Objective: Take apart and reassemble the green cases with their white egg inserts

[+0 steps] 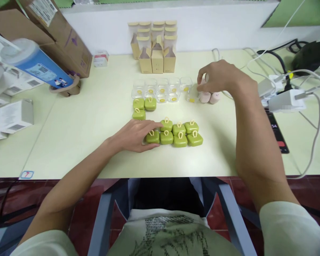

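My left hand [138, 136] rests on the table, thumb and index finger closed around a small glossy green case [153, 138] with a cream loop on top. That case ends a double row of similar green cases [180, 140]. Just beyond my left hand are three more, including a green case [139, 114] partly behind it. My right hand [219, 77] is closed in a pinch over pale pink rounded pieces [204, 97]; what its fingertips hold is hard to make out. Beside them a clear plastic cup [192, 95] with a yellow label touches or nearly touches the fingers.
Clear cups [162, 85] with yellow labels stand in rows behind the green cases. Open kraft boxes [157, 61] are grouped by the wall. At left are a blue canister [42, 65], a cardboard box [69, 42] and white boxes [13, 115]. Chargers [286, 100], cables and a phone [277, 133] lie right.
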The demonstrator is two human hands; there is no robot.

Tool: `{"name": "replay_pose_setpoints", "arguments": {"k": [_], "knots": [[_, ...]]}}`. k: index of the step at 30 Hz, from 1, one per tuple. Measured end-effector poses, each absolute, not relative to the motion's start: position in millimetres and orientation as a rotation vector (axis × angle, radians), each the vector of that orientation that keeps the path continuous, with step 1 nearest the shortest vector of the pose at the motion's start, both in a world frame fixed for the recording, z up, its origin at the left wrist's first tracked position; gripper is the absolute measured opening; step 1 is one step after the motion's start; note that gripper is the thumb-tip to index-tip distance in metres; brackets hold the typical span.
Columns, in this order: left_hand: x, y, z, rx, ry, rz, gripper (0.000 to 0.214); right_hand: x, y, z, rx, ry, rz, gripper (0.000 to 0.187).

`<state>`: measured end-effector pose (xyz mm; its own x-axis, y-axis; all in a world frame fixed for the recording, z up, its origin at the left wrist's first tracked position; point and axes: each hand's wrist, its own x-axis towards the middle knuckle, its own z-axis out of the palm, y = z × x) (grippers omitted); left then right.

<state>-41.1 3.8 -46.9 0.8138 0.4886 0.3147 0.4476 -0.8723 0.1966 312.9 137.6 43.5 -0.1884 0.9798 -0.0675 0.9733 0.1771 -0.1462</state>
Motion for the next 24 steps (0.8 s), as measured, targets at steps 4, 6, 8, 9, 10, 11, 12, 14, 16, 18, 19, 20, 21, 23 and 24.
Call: {"name": "replay_pose_setpoints", "arguments": {"k": [4, 6, 8, 9, 10, 11, 12, 14, 16, 18, 19, 20, 21, 23, 24], "knots": [[-41.8, 4.5, -49.7, 2.864, 0.769, 0.541, 0.055, 311.7, 146.7, 28.9, -1.934, -2.446, 0.204, 0.01], [-41.9, 4.8, -51.0, 2.865, 0.775, 0.547, 0.056, 310.8, 153.2, 20.9, -1.875, -2.467, 0.141, 0.008], [-41.7, 5.1, -51.5, 2.877, 0.757, 0.568, 0.055, 310.0, 158.1, 14.9, -1.847, -2.464, 0.037, 0.013], [-41.5, 5.2, -51.4, 2.885, 0.747, 0.577, 0.054, 309.5, 159.4, 12.8, -1.857, -2.454, 0.002, 0.013], [-41.2, 5.4, -51.2, 2.892, 0.739, 0.582, 0.053, 309.0, 160.1, 11.3, -1.867, -2.444, -0.02, 0.011], [-40.8, 5.5, -50.9, 2.897, 0.734, 0.586, 0.053, 308.2, 160.2, 10.2, -1.871, -2.442, -0.022, 0.009], [-40.5, 5.6, -50.7, 2.9, 0.729, 0.588, 0.053, 307.2, 160.1, 9.3, -1.863, -2.452, -0.009, 0.01], [-40.1, 5.5, -50.6, 2.899, 0.721, 0.589, 0.053, 304.6, 159.9, 7.2, -1.806, -2.473, 0.044, 0.017], [-39.9, 5.3, -51.0, 2.885, 0.733, 0.571, 0.054, 301.6, 160.9, 3.9, -1.718, -2.488, 0.079, 0.018], [-39.9, 4.7, -51.5, 2.862, 0.762, 0.541, 0.055, 299.3, 163.6, -0.9, -1.654, -2.484, 0.076, 0.016], [-39.9, 4.5, -51.6, 2.852, 0.778, 0.526, 0.056, 298.7, 165.3, -3.8, -1.637, -2.474, 0.062, 0.015], [-39.9, 4.2, -51.7, 2.844, 0.79, 0.514, 0.056, 298.7, 167.2, -6.8, -1.626, -2.462, 0.05, 0.014], [-39.9, 3.9, -51.7, 2.838, 0.798, 0.506, 0.057, 299.3, 169.0, -9.9, -1.612, -2.446, 0.043, 0.015], [-39.9, 3.6, -51.5, 2.836, 0.805, 0.499, 0.057, 301.9, 172.2, -15.4, -1.559, -2.41, 0.04, 0.018], [-39.8, 3.7, -51.4, 2.838, 0.803, 0.501, 0.057, 303.5, 173.4, -17.7, -1.527, -2.397, 0.048, 0.019]]}}
